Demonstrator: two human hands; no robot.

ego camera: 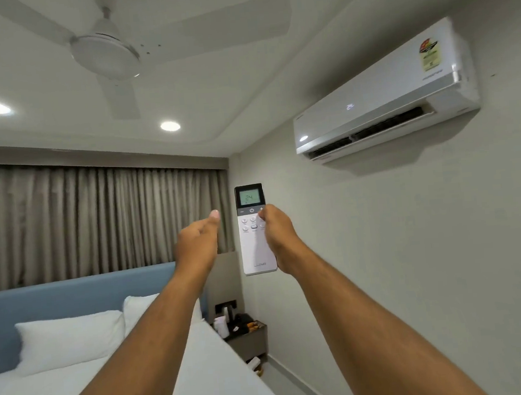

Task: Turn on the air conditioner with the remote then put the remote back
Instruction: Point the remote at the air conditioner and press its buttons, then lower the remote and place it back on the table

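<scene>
A white remote (255, 245) with a dark top and a lit screen reading 24 is held upright in my right hand (277, 233), whose thumb rests by the upper right buttons. My left hand (198, 242) is raised just left of the remote, not touching it, fingers loosely curled with the thumb pointing up. The white air conditioner (383, 98) hangs high on the right wall, above and right of the remote. Its lower flap stands open and a faint display glows on its front.
A white ceiling fan (104, 50) is overhead at left. Grey curtains (97, 218) cover the far wall. A bed (80, 386) with white pillows and a blue headboard lies below left. A dark bedside table (246, 334) with a kettle and small items stands in the corner.
</scene>
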